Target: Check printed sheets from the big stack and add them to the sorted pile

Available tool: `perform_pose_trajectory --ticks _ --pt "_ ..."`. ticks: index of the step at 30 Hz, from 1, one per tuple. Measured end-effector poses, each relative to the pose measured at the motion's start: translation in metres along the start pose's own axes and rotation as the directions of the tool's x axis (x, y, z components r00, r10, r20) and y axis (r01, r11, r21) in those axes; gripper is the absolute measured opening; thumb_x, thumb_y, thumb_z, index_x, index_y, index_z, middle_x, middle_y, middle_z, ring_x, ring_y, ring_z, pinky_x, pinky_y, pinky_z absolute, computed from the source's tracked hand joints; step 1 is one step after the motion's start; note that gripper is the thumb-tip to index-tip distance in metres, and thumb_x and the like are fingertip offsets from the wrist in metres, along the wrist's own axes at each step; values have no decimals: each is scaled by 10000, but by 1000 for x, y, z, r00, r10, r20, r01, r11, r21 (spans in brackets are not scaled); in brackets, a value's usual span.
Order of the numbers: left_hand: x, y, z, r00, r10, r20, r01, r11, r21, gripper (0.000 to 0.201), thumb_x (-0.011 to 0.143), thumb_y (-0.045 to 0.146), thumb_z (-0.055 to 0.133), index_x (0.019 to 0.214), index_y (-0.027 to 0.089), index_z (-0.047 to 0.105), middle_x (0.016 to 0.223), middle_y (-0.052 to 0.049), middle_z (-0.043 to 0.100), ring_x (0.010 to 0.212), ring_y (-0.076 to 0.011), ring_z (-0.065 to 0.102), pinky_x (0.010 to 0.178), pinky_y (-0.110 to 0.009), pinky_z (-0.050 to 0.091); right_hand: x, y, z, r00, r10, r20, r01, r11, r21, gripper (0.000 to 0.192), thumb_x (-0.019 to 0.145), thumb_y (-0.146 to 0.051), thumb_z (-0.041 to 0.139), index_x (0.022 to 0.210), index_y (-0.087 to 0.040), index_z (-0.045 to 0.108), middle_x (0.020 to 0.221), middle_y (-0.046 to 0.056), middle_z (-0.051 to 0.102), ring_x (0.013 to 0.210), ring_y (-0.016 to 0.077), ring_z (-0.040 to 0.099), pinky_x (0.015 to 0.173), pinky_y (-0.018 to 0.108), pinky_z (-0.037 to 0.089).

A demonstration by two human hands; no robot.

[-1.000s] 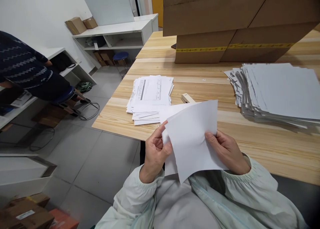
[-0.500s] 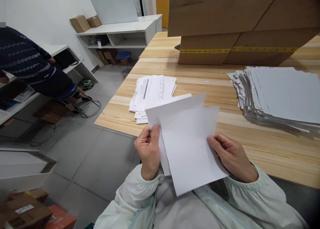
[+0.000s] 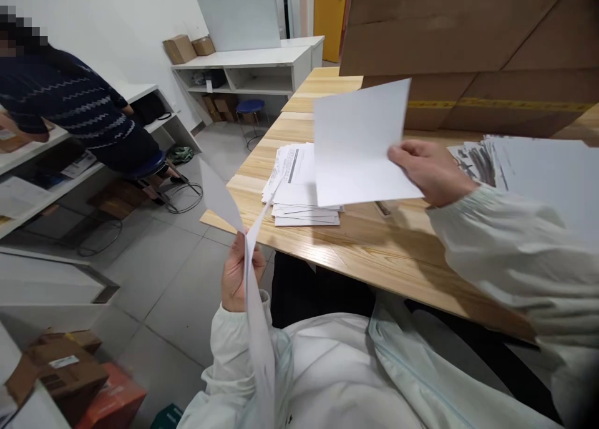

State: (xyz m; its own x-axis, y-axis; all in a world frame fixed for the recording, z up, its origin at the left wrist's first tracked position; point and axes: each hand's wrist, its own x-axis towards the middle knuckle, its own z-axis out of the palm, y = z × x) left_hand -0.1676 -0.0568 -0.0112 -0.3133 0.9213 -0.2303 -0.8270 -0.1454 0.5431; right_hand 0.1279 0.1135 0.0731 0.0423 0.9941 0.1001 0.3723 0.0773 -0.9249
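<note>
Head view: your right hand [image 3: 428, 170] is pinching 1 blank sheet [image 3: 358, 143] by its right edge, holding it in the air over the table [image 3: 374, 248] and just above the printed pile [image 3: 299, 189], with clear air under the sheet's lower edge. Your left hand [image 3: 238, 273] is gripping a second sheet [image 3: 248, 254] edge-on, off the table's near edge and over the floor [image 3: 163, 292], so you are seeing it only as a thin curved strip. The 2 sheets are sitting well apart. A taller stack [image 3: 538, 167] is lying to the right, partly behind your right sleeve. Boxes [image 3: 468, 48] are closing off the table's far side. To the left, open floor is running out to white shelves [image 3: 243, 70] and a person in a dark patterned top [image 3: 79, 111] beside a stool [image 3: 145, 167].
</note>
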Motion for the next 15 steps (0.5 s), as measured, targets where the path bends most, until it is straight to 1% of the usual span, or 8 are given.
perform_pose_trajectory --ticks 4,7,8,9,11,12,14,15 --pt "-8 0 -4 990 -140 17 141 973 -182 105 921 207 630 858 166 704 760 19 728 583 -14 658 518 -51 505 40 13 56 988 7 157 2 998 -59 298 875 -325 610 616 -226 502 506 -42 392 465 86 304 429 250 196" --pt "-10 -2 -1 987 -162 21 163 969 -183 106 915 182 628 846 163 706 730 28 727 547 -14 648 505 -56 507 53 23 72 984 -32 175 62 984 -167 201 842 -347 622 695 -216 579 538 -7 503 499 126 411 458 255 295" --pt "-10 -4 1 989 -146 18 147 974 -174 99 904 175 640 832 166 707 722 33 730 545 -18 651 511 -63 515 52 24 71 984 -83 159 118 967 -224 143 831 -340 631 783 -205 628 612 20 584 545 147 474 499 268 353" --pt "-10 -5 3 993 -120 16 121 981 -153 83 887 171 660 821 172 709 727 34 739 563 -28 664 534 -74 531 48 22 67 979 -153 138 187 939 -289 159 825 -337 641 897 -197 662 726 51 659 611 170 535 560 292 410" --pt "-11 -10 8 999 -47 20 49 997 -67 27 834 194 729 811 190 717 787 26 766 663 -67 709 629 -117 577 28 14 53 948 -297 112 317 872 -373 305 838 -374 646 1084 -195 665 961 99 720 744 206 614 690 345 481" --pt "-11 -12 10 1000 -5 29 5 1000 -9 57 797 221 773 815 200 724 824 19 776 727 -91 726 686 -145 593 12 8 44 936 -332 119 353 866 -356 340 861 -424 626 1109 -193 665 1015 110 721 780 212 633 721 357 498" --pt "-11 -19 16 996 78 49 -83 991 109 182 710 277 854 845 224 744 879 18 785 811 -117 733 764 -180 595 -28 -4 25 940 -273 205 311 933 -182 437 904 -570 542 1029 -179 693 970 118 726 779 211 656 690 342 527" --pt "-11 -23 19 991 117 61 -126 978 166 229 672 298 881 851 234 753 882 23 786 811 -116 728 771 -182 587 -49 -8 16 933 -191 305 218 974 -57 530 911 -645 482 984 -170 703 924 121 728 770 211 666 650 328 537"
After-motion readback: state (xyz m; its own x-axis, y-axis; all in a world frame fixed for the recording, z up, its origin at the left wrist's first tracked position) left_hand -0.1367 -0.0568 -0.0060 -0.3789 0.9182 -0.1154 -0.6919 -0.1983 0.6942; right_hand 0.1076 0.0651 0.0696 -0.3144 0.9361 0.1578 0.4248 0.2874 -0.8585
